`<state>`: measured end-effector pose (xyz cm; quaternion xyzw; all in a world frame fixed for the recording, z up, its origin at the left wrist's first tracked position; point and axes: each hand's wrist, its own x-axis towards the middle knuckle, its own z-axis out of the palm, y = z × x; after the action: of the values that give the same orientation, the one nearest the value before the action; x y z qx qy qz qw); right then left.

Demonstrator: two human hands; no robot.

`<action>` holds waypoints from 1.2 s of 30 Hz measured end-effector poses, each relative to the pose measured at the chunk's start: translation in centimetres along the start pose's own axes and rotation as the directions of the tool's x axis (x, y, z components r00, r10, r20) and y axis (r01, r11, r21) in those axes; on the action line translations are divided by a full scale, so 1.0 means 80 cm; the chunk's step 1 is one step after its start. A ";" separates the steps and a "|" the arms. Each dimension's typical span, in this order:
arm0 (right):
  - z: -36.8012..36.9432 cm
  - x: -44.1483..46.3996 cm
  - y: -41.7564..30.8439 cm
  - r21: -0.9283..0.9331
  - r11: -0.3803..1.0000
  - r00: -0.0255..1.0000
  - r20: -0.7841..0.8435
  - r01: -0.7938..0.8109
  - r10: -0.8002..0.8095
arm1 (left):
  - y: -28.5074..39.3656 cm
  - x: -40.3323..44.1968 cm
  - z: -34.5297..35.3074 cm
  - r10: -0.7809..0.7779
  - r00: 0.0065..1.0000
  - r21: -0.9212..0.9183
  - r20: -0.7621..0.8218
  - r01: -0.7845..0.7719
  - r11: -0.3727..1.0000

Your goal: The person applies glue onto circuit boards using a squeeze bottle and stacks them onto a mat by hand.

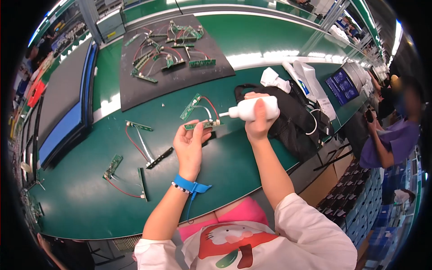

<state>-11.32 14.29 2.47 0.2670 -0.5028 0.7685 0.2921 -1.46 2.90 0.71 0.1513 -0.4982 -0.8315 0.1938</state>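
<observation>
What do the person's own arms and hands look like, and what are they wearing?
Both the left hand and right hand are gloveless. The white sleeves are short, leaving the forearms bare. A blue band with a thin cord circles the left wrist, beside a black-and-white beaded bracelet. The right wrist shows nothing on it.

No text can be read. The blue pack (338,86) at the right of the bench (81,202) bears pale print, too small to make out. The sheet (327,110) near it carries faint, illegible marks. A white pack (292,74) shows a blue patch, its details unclear. The yellow label (112,34) on the grey box (109,23), upper left, is too small to read.
</observation>
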 end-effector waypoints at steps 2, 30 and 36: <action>-0.007 0.003 0.006 0.293 0.898 0.924 -0.098 -0.329 0.370 | 0.001 0.001 -0.001 0.006 1.000 0.017 -0.004 -0.006 1.000; -0.015 0.002 0.050 0.864 -0.007 0.441 0.264 -0.503 0.858 | 0.053 0.327 0.024 -0.099 0.992 0.388 0.072 0.063 0.919; -0.013 -0.005 0.052 0.804 -0.013 0.419 0.324 -0.595 0.848 | 0.175 0.154 -0.010 0.012 0.987 0.739 0.161 -0.129 0.661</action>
<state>-14.18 13.86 -0.73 -0.0381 -0.0769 0.9609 -0.2632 -9.53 -9.57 12.01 0.1385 -0.8130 -0.5545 0.1109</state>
